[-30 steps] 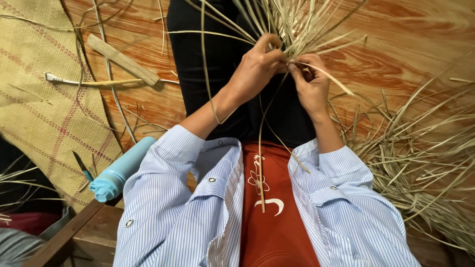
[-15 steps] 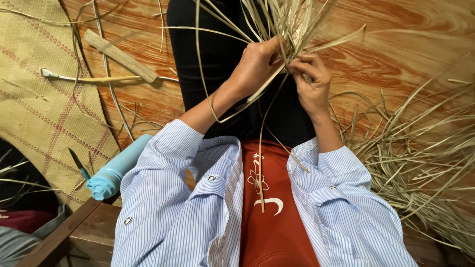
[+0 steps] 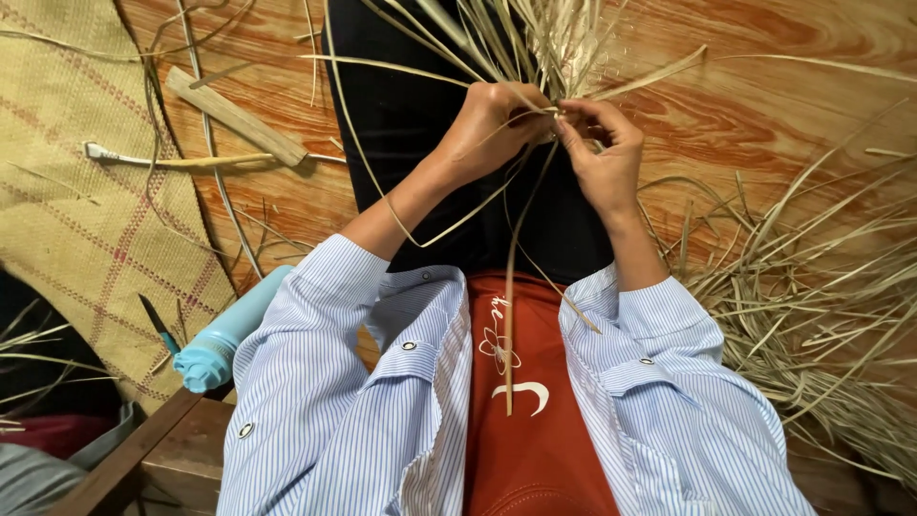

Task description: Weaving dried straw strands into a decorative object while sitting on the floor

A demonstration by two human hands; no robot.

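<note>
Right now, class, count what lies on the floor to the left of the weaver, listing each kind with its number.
Light blue plastic bottle: 1
Flat pale wooden stick: 1
White-handled tool: 1
Small dark-bladed knife with a teal handle: 1
Yellow woven mat with red lines: 1
Total: 5

head cam | looks steeply down | close, perhaps lap-level | single view

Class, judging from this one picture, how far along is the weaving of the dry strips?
Done: a short woven patch sits above the hands. In hand: the left hand and right hand pinch strips together at its edge. Left: many loose strip ends fan out unwoven, and a pile of strips lies on the floor.
</note>
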